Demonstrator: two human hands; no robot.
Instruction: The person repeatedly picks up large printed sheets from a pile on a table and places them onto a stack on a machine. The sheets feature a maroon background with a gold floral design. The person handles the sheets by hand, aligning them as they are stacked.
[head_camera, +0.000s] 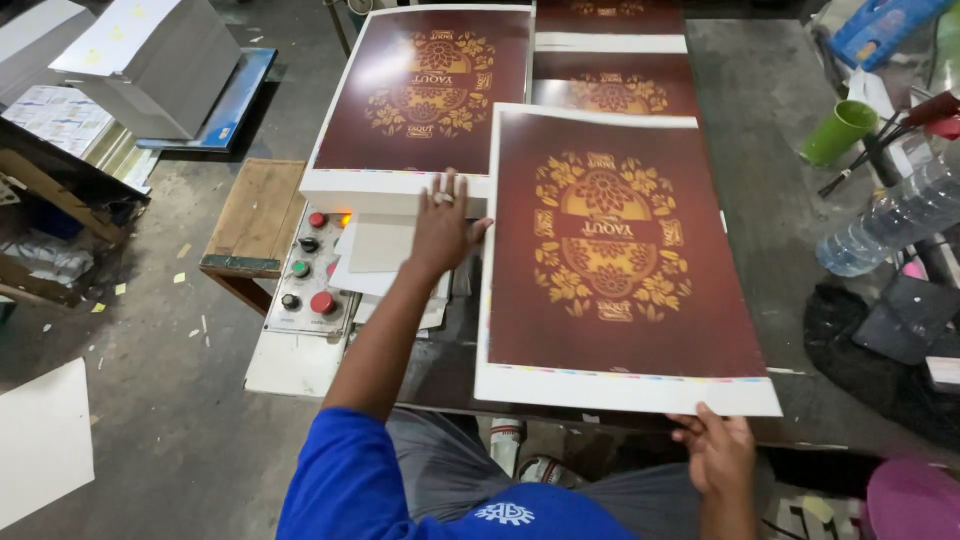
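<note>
Maroon printed sheet (620, 250), gold floral emblem, white border; right hand (718, 455) grip pinches near edge; left hand (445, 225) flat, released.

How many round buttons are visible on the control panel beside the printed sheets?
5. On the control panel: a small red button at the top, a black one, a green one, another black one, and a large red one. Papers may hide others.
</note>
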